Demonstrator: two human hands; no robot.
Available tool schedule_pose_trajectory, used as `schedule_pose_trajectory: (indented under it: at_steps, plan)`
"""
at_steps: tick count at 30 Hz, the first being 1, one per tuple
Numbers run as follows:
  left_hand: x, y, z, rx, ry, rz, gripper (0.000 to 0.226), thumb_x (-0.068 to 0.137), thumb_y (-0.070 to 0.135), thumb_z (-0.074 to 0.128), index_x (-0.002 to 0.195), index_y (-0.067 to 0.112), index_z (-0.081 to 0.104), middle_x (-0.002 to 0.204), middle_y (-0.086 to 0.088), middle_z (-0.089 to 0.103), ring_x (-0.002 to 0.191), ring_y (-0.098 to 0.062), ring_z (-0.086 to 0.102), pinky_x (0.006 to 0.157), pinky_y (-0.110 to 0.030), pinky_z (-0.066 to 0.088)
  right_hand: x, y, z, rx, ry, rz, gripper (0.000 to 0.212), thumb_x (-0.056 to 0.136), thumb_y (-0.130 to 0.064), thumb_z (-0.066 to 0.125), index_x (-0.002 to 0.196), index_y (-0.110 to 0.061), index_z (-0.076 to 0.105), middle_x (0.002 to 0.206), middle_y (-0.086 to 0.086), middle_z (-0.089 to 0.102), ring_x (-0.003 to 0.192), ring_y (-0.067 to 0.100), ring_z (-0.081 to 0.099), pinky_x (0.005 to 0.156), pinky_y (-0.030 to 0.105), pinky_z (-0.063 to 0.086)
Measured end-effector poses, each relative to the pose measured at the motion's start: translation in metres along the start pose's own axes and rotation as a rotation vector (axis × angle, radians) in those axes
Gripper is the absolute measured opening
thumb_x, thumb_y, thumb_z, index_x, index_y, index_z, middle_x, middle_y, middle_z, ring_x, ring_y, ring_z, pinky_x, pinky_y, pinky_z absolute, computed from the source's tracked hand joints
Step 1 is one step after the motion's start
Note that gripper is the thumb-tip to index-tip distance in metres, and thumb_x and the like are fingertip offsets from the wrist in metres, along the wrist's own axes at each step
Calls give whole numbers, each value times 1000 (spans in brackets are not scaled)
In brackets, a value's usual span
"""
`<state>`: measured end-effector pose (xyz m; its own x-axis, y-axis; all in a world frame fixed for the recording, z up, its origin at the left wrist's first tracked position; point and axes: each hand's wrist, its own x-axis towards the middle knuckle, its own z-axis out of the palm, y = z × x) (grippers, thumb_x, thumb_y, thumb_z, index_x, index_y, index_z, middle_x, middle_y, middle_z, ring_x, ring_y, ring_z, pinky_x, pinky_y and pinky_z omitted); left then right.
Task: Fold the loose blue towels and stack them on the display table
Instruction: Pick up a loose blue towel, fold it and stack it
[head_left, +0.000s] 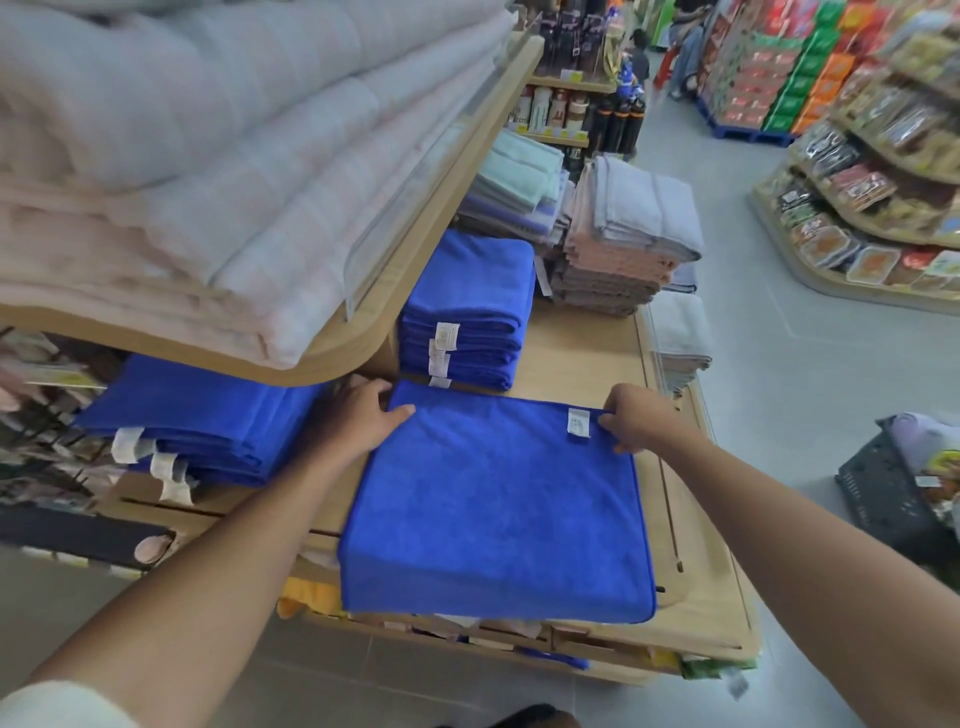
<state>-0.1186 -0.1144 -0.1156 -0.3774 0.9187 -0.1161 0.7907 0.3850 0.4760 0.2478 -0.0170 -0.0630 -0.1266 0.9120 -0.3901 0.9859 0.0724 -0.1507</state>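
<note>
Left hand (358, 415): fingers closed on the far left corner of the flat blue towel (493, 514). Right hand (636, 418): pinching its far right corner, beside the white tag (578, 422). Towel lies spread on the wooden table (696, 587). Folded blue stack (467, 312) just behind the towel; another blue stack (202, 421) to its left.

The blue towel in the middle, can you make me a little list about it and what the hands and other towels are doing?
place: wooden display table in a shop
spread towel: blue towel lying flat, front edge hanging over the table's edge
tag: white label near its far right corner
left hand: pinching the far left corner
right hand: pinching the far right corner
finished stack: folded blue towels just behind the spread one
other stack: more blue towels to the left, under the shelf
</note>
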Motion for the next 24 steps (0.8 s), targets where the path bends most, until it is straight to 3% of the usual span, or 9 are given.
schedule_pose_trajectory:
  at_steps: [2,4,7,12,15,16,19,24]
  plan:
    - [3,1,0,-36,22,-5,41,87,51,70,117,23,69,125,-4,59,119,-27,57,103,-42,48,-1,-1,-1,87,-10,24,10,95,-17,59,97,-9,66,70,7,75,56,20,73,60,36,63]
    - [3,5,2,-219,34,-41,25,90,41,70,106,23,70,113,-1,66,108,-25,63,96,-40,51,-4,1,-3,141,-17,37,15,99,-20,58,98,-8,67,64,5,73,48,16,70,46,26,54]
    - [1,10,-4,-589,98,-48,18,94,28,70,105,14,66,102,-3,70,98,-22,65,88,-36,50,-9,6,-13,209,-20,26,22,101,-28,58,96,-8,67,61,4,74,50,16,72,48,27,56]
    - [6,13,-41,-790,94,36,42,99,27,66,134,6,59,139,-13,61,128,-29,57,114,-46,42,-16,13,-52,385,122,-28,17,98,-30,66,90,-15,70,68,6,75,53,14,72,46,24,53]
    - [15,21,-57,-897,69,-10,38,104,26,57,140,16,54,144,6,51,123,-10,55,100,-15,43,-18,9,-77,384,306,-98,14,96,-30,68,90,-19,72,65,1,72,47,4,67,49,23,43]
    - [20,21,-60,-915,33,-78,40,105,27,55,143,16,51,146,7,49,125,-12,53,99,-14,40,-19,7,-83,388,355,-116,13,95,-30,67,90,-20,73,66,-2,71,47,2,66,52,23,42]
    - [27,11,-68,-832,-128,-301,51,104,38,56,146,10,49,152,-9,49,137,-28,49,115,-39,40,-25,1,-91,416,449,-140,11,96,-31,64,92,-24,72,70,-8,70,48,-2,65,56,24,44]
    - [4,32,-78,-906,30,-4,45,106,26,55,149,16,47,154,-1,46,139,-21,44,120,-44,34,-47,-1,-77,437,487,-166,10,96,-27,63,92,-24,72,74,-8,70,47,-3,62,55,24,44]
